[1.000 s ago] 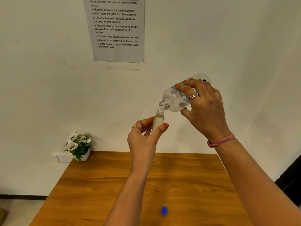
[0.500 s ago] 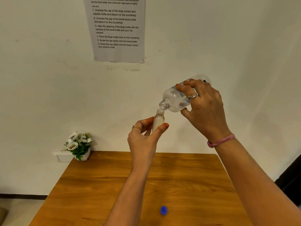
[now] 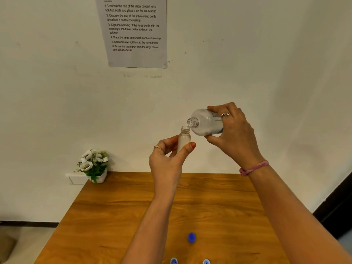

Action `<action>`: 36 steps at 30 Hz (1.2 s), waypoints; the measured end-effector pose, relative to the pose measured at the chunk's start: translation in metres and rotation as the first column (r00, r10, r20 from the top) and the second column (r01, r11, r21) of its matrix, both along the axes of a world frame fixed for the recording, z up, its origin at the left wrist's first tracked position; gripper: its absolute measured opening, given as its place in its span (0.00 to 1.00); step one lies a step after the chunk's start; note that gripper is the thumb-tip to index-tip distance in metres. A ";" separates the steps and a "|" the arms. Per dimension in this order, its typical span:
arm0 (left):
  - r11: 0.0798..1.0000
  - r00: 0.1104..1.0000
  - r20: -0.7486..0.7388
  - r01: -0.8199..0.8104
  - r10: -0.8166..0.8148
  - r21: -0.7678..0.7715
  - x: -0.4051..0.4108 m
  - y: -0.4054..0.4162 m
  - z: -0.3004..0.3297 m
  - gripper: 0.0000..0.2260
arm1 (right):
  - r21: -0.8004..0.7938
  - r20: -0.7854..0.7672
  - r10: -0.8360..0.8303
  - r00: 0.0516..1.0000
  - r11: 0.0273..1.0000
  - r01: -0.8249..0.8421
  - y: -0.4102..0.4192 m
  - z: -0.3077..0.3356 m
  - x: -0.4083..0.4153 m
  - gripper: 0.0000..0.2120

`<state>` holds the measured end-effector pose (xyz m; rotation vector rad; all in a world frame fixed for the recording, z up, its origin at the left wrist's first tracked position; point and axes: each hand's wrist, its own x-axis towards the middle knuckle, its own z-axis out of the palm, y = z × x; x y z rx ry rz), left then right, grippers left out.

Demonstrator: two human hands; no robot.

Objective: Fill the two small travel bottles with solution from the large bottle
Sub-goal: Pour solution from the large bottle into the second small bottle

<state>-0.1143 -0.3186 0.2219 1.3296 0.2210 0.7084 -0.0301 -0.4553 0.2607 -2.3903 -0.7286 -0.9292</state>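
Lowered large bottle (image 3: 205, 121); wall sheet (image 3: 137, 33) reads "Unscrew the cap".

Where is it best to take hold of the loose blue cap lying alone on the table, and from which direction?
Pinch the blue cap across its round side wall, coming straight down from above. It sits low on the wooden table with free space around it, so probably only the sides offer a grip.

Blue cap (image 3: 191, 237), brown wood-grain table (image 3: 118, 216)
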 end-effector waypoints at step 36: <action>0.950 0.670 -0.736 0.158 0.096 0.269 -0.087 -0.072 -0.291 0.17 | 0.350 -0.735 0.217 0.642 0.933 0.085 -0.073 -0.226 -0.069 0.34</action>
